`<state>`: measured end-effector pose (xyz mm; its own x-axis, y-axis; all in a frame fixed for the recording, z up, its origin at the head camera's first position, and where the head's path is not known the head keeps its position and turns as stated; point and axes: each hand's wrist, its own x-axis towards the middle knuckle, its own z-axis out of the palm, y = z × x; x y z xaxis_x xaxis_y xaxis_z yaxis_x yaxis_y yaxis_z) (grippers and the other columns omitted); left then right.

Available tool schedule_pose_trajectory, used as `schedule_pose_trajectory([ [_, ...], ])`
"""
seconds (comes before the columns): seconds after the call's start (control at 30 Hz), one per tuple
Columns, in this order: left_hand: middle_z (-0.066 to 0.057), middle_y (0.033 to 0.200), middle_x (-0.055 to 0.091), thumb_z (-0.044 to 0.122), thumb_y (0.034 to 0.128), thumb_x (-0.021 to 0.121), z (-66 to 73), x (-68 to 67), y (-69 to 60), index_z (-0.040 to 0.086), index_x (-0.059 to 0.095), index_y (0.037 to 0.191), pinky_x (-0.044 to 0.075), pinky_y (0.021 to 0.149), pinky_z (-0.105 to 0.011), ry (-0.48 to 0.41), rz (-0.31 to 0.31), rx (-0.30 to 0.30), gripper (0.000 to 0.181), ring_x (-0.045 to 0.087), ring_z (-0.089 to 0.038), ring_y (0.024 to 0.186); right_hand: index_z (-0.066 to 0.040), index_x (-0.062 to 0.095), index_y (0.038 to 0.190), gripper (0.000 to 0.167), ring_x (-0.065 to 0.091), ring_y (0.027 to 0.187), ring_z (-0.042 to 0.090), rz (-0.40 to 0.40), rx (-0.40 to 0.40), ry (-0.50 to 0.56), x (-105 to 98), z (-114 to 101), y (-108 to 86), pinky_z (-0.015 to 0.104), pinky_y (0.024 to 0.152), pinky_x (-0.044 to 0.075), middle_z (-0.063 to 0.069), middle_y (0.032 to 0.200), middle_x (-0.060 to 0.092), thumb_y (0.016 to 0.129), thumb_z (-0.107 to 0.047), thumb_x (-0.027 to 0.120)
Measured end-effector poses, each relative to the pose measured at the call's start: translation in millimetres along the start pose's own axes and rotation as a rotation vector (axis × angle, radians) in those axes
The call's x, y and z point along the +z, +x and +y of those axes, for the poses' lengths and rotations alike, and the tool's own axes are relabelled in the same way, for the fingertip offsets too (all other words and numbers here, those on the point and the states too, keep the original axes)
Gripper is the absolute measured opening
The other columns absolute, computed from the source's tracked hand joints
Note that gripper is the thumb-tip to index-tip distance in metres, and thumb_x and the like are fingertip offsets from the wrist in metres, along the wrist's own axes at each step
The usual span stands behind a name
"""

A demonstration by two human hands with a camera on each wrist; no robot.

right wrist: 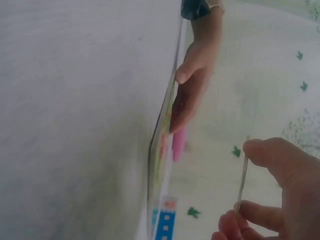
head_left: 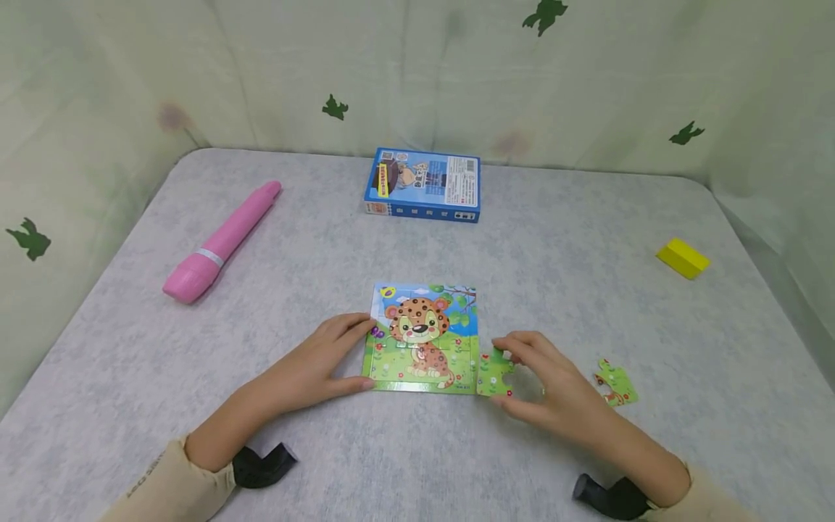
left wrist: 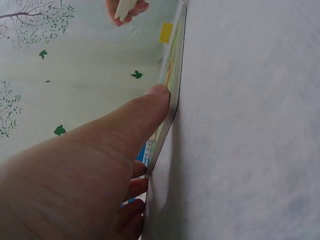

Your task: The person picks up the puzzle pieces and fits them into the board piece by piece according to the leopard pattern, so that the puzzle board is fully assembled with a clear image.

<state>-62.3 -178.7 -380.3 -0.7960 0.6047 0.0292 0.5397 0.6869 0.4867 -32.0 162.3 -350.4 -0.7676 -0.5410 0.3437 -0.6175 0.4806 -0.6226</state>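
A square jigsaw puzzle (head_left: 424, 355) with a cartoon leopard lies on the table in a thin frame. My left hand (head_left: 313, 362) rests at its left side, the thumb near the lower left corner and the forefinger higher up that edge. The left wrist view shows the thumb (left wrist: 142, 110) on the board's rim. Beside the puzzle's right edge, my right hand (head_left: 554, 384) pinches a green jigsaw piece (head_left: 492, 373) between thumb and fingers. That jigsaw piece (right wrist: 243, 175) appears edge-on, raised off the table, in the right wrist view.
Another jigsaw piece (head_left: 616, 384) lies right of my right hand. A blue box (head_left: 424, 185) stands at the table's back, a pink microphone-shaped object (head_left: 222, 243) lies at the left, and a yellow block (head_left: 682, 258) sits far right. Patterned cloth (head_left: 261, 72) encloses the table.
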Motion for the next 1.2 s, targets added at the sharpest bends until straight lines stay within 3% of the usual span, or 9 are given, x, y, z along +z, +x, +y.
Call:
schedule_pose_trajectory([
  [0.27, -0.006, 0.141, 0.028, 0.049, 0.0802, 0.061, -4.6, -4.5, -2.3, 0.009, 0.034, 0.139, 0.026, 0.100, -0.044, -0.044, -0.026, 0.025, 0.076, 0.024, -0.024, 0.128, -0.004, 0.052, 0.122, 0.058, 0.047, 0.098, 0.011, -0.076, -0.033, 0.041, 27.6, -22.1, 39.5, 0.027, 0.079, 0.046, 0.000, 0.117, 0.046, 0.072, -0.022, 0.075],
  [0.57, -0.005, 0.141, 0.028, 0.046, 0.0801, 0.063, -6.4, -4.7, -1.2, 0.009, 0.035, 0.138, 0.025, 0.100, -0.043, -0.043, -0.012, 0.057, 0.074, 0.024, -0.022, 0.128, -0.005, 0.055, 0.120, 0.058, 0.045, 0.099, 0.011, -0.184, 0.004, -0.091, 70.4, -19.2, 73.8, 0.026, 0.081, 0.040, 0.001, 0.113, 0.050, 0.074, -0.036, 0.071],
  [0.77, -0.004, 0.139, 0.033, 0.045, 0.0790, 0.065, -6.3, -5.4, -0.7, 0.015, 0.041, 0.135, 0.027, 0.099, -0.045, -0.028, 0.014, 0.116, 0.067, 0.029, -0.023, 0.126, -0.006, 0.057, 0.119, 0.058, 0.045, 0.099, 0.014, -0.222, -0.004, -0.174, 87.4, -11.1, 82.1, 0.031, 0.091, 0.032, 0.001, 0.108, 0.053, 0.073, -0.039, 0.071],
  [1.0, -0.008, 0.132, 0.040, 0.040, 0.0785, 0.067, -9.2, -3.9, -0.9, 0.025, 0.056, 0.124, 0.030, 0.094, -0.048, -0.008, 0.033, 0.234, 0.049, 0.034, -0.025, 0.121, -0.009, 0.059, 0.117, 0.055, 0.040, 0.096, 0.015, -0.196, -0.016, -0.161, 92.5, -7.3, 83.6, 0.032, 0.087, 0.031, -0.002, 0.103, 0.049, 0.073, -0.040, 0.072],
  [1.2, -0.008, 0.134, 0.039, 0.040, 0.0797, 0.066, -9.7, -3.8, -1.3, 0.028, 0.060, 0.120, 0.028, 0.095, -0.049, -0.012, 0.014, 0.245, 0.043, 0.032, -0.024, 0.123, -0.011, 0.060, 0.119, 0.059, 0.040, 0.096, 0.013, -0.190, -0.023, -0.167, 92.6, -6.2, 83.6, 0.034, 0.086, 0.030, -0.005, 0.103, 0.047, 0.072, -0.044, 0.072],
])
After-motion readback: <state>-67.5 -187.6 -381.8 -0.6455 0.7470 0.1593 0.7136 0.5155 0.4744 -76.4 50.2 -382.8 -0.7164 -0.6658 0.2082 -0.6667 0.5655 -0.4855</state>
